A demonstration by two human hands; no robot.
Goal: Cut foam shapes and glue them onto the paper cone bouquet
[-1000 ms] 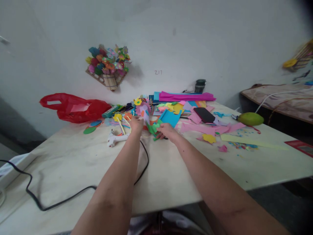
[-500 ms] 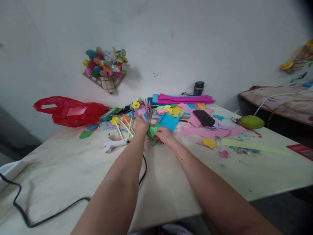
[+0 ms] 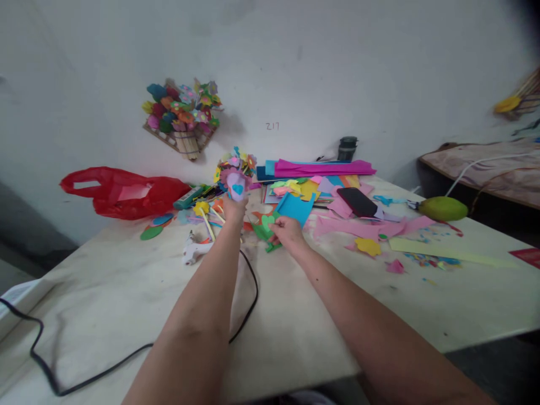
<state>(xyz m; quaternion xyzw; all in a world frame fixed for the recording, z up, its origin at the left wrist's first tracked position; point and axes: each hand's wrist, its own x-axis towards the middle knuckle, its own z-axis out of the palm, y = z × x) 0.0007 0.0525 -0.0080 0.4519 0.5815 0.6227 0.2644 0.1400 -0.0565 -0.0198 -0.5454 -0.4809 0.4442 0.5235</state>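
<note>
My left hand (image 3: 234, 207) is closed around the base of a paper flower bouquet (image 3: 236, 170), holding it upright above the table. On the bouquet's near side is a lavender piece with a blue heart (image 3: 237, 189). Farther right, the fingers of my right hand (image 3: 289, 232) pinch a light green paper heart (image 3: 267, 221). Dark green paper pieces (image 3: 262, 232) lie just under and beside it. A white glue gun (image 3: 196, 250) rests left of my left forearm, which partly covers it. Yellow paper flowers on pale stems (image 3: 202, 209) lie behind the gun.
A red plastic bag (image 3: 126, 194) sits at the left, near green paper discs (image 3: 151, 232). Behind my right hand are a blue sheet (image 3: 297, 209), paper scraps (image 3: 358, 226) and a black phone (image 3: 356, 202). A black cord (image 3: 255, 281) runs across the table (image 3: 291, 320).
My left hand has shifted left with the bouquet, away from my right hand, so more of the flowers show. My right hand still pinches the green heart. The view has shifted slightly.
</note>
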